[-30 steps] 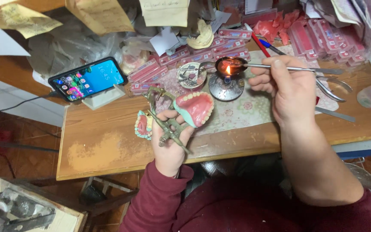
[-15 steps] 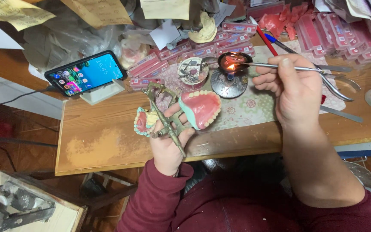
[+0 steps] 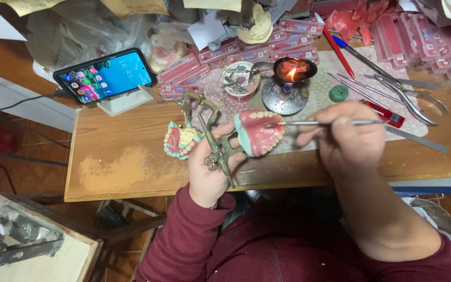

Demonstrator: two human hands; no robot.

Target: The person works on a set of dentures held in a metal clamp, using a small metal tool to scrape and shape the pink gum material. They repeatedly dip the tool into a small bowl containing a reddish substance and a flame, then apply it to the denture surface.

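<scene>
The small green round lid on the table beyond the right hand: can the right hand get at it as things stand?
Probably yes, but not freely. The small green round lid lies uncovered just beyond the right hand, nothing between them. However, that hand grips a thin metal tool, so its fingers are occupied.

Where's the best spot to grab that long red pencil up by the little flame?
Probably the bare middle of the red pencil, pinched across its thin shaft from above. It lies flat on the mat, its top end runs under the clutter, and the lit burner sits to its left, so come from the right.

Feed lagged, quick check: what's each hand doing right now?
Left hand: closed, holding the articulator.
Right hand: closed, holding a metal tool.
</scene>
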